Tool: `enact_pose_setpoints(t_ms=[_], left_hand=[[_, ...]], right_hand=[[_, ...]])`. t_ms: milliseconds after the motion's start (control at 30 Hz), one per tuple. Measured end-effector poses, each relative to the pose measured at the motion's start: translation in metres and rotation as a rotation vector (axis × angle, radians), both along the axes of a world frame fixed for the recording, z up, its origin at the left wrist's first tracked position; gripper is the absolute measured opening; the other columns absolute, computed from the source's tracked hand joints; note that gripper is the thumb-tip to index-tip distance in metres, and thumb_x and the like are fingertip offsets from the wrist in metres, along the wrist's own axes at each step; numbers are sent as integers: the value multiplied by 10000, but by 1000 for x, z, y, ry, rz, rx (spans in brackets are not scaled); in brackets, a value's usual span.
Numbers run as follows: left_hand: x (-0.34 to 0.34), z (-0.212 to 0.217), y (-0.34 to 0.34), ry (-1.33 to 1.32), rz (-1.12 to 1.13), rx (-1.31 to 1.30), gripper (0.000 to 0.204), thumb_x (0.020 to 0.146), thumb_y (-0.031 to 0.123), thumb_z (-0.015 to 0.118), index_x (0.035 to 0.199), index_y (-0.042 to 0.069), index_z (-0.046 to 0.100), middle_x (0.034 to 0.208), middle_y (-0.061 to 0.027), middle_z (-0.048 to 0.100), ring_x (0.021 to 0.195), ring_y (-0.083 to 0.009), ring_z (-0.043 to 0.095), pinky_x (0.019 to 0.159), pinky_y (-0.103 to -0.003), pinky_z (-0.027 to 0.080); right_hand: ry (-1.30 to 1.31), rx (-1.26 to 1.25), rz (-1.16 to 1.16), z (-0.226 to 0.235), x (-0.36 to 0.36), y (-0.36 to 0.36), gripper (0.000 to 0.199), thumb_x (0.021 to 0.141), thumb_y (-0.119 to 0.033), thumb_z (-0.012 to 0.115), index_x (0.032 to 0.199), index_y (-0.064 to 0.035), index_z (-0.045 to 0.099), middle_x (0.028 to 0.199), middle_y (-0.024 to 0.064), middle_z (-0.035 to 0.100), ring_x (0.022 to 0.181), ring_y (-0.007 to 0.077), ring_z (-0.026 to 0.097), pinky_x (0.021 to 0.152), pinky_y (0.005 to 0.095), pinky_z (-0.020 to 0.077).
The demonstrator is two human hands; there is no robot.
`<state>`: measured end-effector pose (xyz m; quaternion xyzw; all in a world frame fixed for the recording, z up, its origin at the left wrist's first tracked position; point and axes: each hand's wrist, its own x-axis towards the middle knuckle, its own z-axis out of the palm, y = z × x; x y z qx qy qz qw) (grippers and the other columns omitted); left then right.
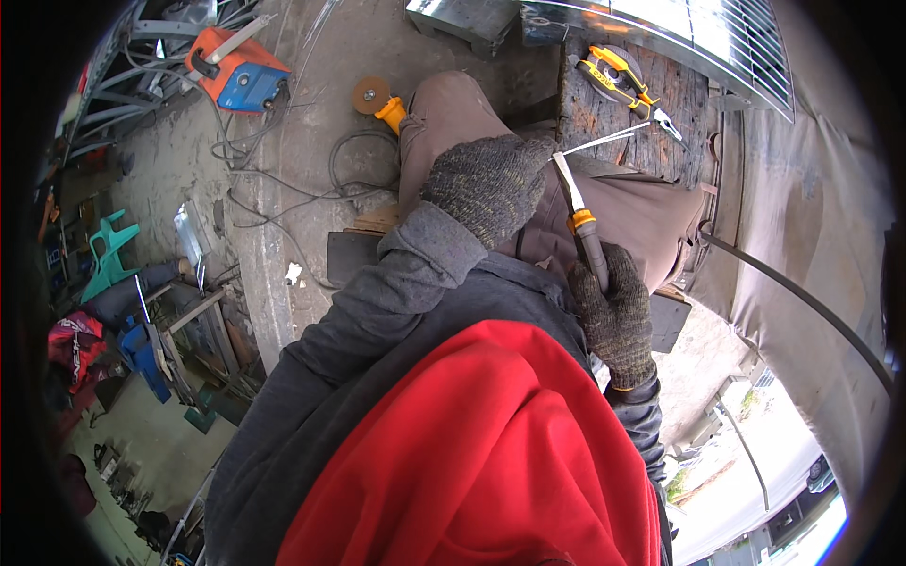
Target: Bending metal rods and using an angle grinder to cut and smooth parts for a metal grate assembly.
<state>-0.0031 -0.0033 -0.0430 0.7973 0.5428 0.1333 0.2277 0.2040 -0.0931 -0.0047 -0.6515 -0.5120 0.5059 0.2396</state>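
My left hand (486, 189), in a dark knitted glove, is closed above my lap. Two thin whitish strips (609, 141) stick out past its fingertips to the right. My right hand (618, 316), gloved the same way, is wrapped around the grey-and-yellow handle of a tool with a flat pale blade (569, 181). The blade points up and to the left, its tip close to the left fingertips and the strips. Whether tip and strips touch I cannot tell. Yellow-handled pliers (665, 123) lie on a worn wooden block (590, 132) beyond my right knee.
An angle grinder (382, 102) with a tan disc lies by my left knee, its cable on the floor. An orange-and-blue machine (241, 71) sits far left near metal frames. A shiny metal grille (727, 42) stands far right. Grey cloth (793, 189) hangs along the right side.
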Motion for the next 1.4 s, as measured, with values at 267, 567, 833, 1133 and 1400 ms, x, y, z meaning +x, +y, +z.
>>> enact_pose_setpoints(t_ms=[267,567,833,1133,1400], left_hand=[[-2,-1,-2,20,1,11,334,930,236,591,1239,120,644,1018,-119,700,897,-293,677,787,-407,553],[-5,13,1,-2,61,125,257,928,206,612,1148,83,665,1020,-133,699,920,-305,677,800,-395,543],[-4,5,-5,-383,59,-28,254,907,176,655,1133,59,668,1056,-126,703,951,-294,680,829,-368,544],[-5,-5,-12,-273,-9,150,300,901,156,630,1186,69,663,1107,-102,694,984,-271,675,863,-366,539],[-4,-1,-15,-205,3,100,333,898,162,601,1216,78,650,1187,-102,667,1032,-273,658,884,-372,533]], right_hand=[[-79,155,109,2,0,5,199,926,-142,659,1074,-17,613,859,101,588,692,193,566,650,346,471],[157,-40,-111,-10,-10,1,358,950,-86,601,1283,11,514,997,104,659,898,181,679,774,294,533],[64,-122,25,-15,-1,-3,421,954,-97,594,1348,15,499,1001,131,687,907,216,684,805,324,536],[-3,-46,104,-22,7,-9,479,896,-48,598,1360,20,496,1056,177,672,958,298,668,845,367,527],[-2,-66,128,-23,10,-12,504,877,-29,601,1370,0,499,1087,173,658,968,292,658,852,366,524]])
